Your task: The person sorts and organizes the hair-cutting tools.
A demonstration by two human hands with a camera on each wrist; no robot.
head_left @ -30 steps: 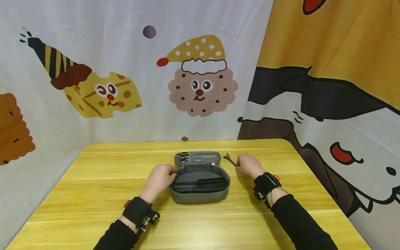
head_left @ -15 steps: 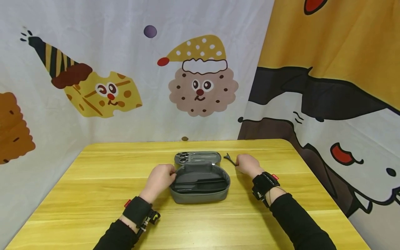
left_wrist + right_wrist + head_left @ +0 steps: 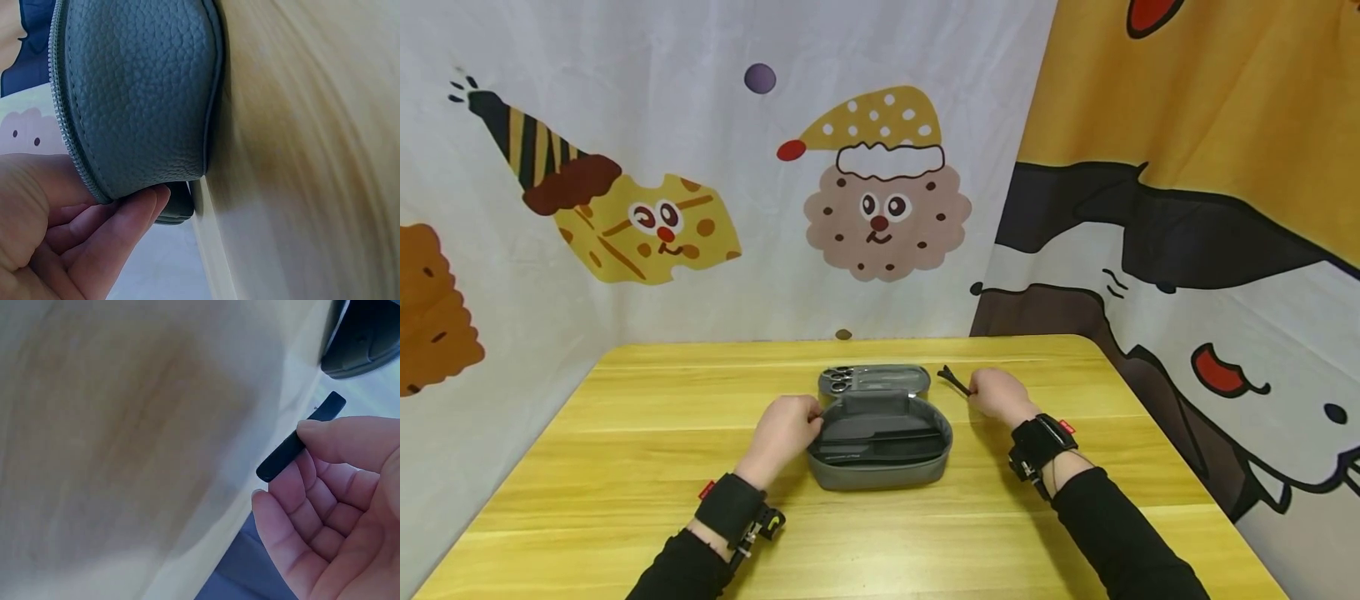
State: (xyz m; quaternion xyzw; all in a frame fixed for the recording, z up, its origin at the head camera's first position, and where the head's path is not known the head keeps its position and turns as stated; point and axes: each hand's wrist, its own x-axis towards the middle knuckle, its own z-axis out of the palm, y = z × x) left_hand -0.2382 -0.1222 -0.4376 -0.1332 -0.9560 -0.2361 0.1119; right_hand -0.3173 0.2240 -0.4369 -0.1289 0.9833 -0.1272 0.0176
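Observation:
A grey zippered case (image 3: 880, 477) lies unzipped on the table, its lid folded back behind it. My left hand (image 3: 784, 429) pinches the rim at the case's left end; the left wrist view shows thumb and fingers on either side of the zipper edge (image 3: 60, 106). To the right of the case, my right hand (image 3: 1000, 396) pinches a slim black hair clip (image 3: 953, 381) between thumb and fingers. Its forked end points away to the upper left in the head view. The right wrist view shows the clip (image 3: 287, 455) close over the table, the other fingers curled behind it.
Black combs (image 3: 887, 446) lie inside the case. Scissors (image 3: 838, 379) and a clear pocket (image 3: 883, 377) are on the lid's inner side. The wood-patterned table (image 3: 880, 546) ends at a printed curtain (image 3: 700, 308) behind.
The right hand has shifted very slightly away and to the right, turning the hair clip a little. The left hand and the case have stayed put.

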